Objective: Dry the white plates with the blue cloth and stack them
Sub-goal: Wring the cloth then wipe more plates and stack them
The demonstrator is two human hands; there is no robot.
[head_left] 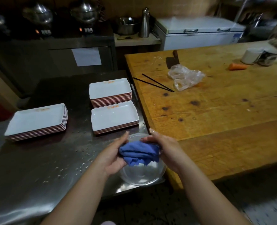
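Note:
The bunched blue cloth (140,153) is held between both hands above a round metal bowl (142,174) at the steel counter's near right corner. My left hand (114,153) grips its left side and my right hand (163,148) grips its right side. Three stacks of white rectangular plates with red undersides stand on the counter: one at the left (37,120), one at the back middle (110,90), and one in front of that (114,117), just beyond my hands.
The wet steel counter (37,168) carries water drops. To the right stands a wooden table (215,111) with black chopsticks (154,82), a crumpled plastic bag (185,77), a cleaver, a carrot (237,66) and cups. Pots and a white freezer line the back.

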